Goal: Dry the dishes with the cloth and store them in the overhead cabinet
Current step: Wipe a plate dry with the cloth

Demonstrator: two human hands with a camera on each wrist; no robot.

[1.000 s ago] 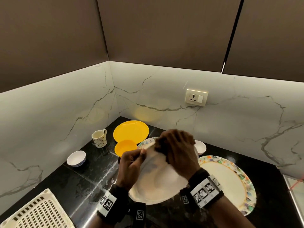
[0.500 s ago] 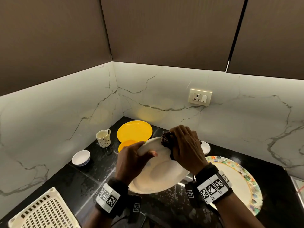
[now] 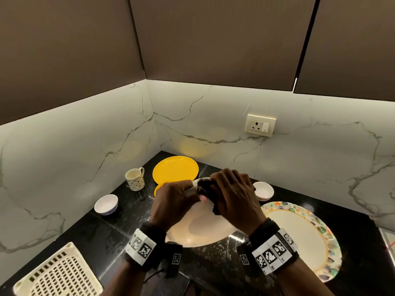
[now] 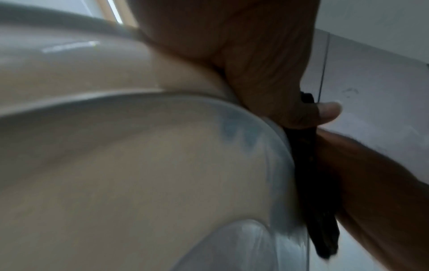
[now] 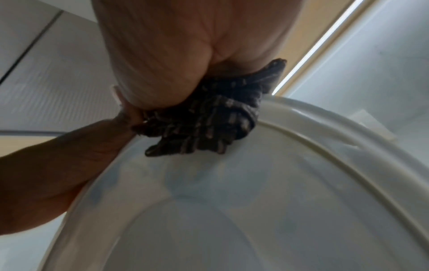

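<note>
I hold a large white plate (image 3: 205, 227) tilted above the black counter. My left hand (image 3: 173, 201) grips its far left rim, thumb over the edge. My right hand (image 3: 233, 197) clutches a bunched dark checked cloth (image 3: 204, 188) and presses it on the plate's far rim. In the right wrist view the cloth (image 5: 209, 119) sits wadded under my palm against the plate (image 5: 255, 210). The left wrist view shows the plate's underside (image 4: 139, 165) and the cloth (image 4: 311, 183) hanging along its edge. The overhead cabinet (image 3: 213, 39) doors are closed.
On the counter stand a yellow plate (image 3: 175, 168), a patterned mug (image 3: 134, 179), a small white bowl (image 3: 106, 204) at left, another bowl (image 3: 264, 190) at right, and a large plate with a mosaic rim (image 3: 316, 238). A white plastic rack (image 3: 57, 274) sits front left. A wall socket (image 3: 259, 124) is behind.
The plate has been turned in my hands and my left hand has shifted further round the far rim, closer to my right hand. The cloth stays on the far edge.
</note>
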